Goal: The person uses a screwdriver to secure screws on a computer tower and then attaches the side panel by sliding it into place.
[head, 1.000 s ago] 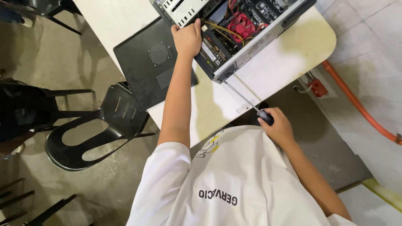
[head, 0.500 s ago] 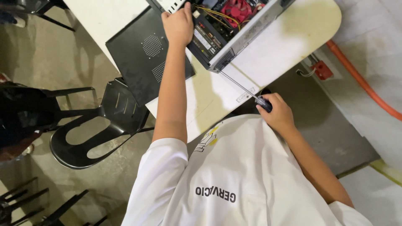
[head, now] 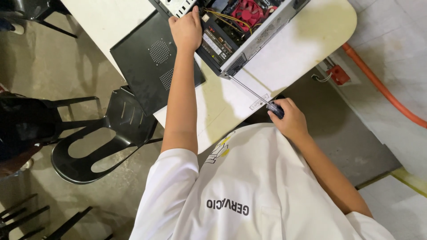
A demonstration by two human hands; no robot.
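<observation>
An open computer case (head: 249, 42) lies on a white table (head: 307, 49), showing a red fan and yellow wires inside. My left hand (head: 186, 27) rests on the case's near edge by the power supply, gripping it. A long screwdriver (head: 251, 91) with a dark handle is in my right hand (head: 287, 119); its thin shaft runs up to the case's lower corner, where the tip meets the metal frame.
The black side panel (head: 151, 66) of the case lies on the table's left edge, overhanging it. A black plastic chair (head: 95, 133) stands left of me. An orange hose (head: 382, 86) runs along the tiled floor at right, near a red fitting (head: 339, 74).
The view has shifted so the case and table sit higher in frame. My left hand stays on the case edge. The screwdriver still points at the case's lower corner.
</observation>
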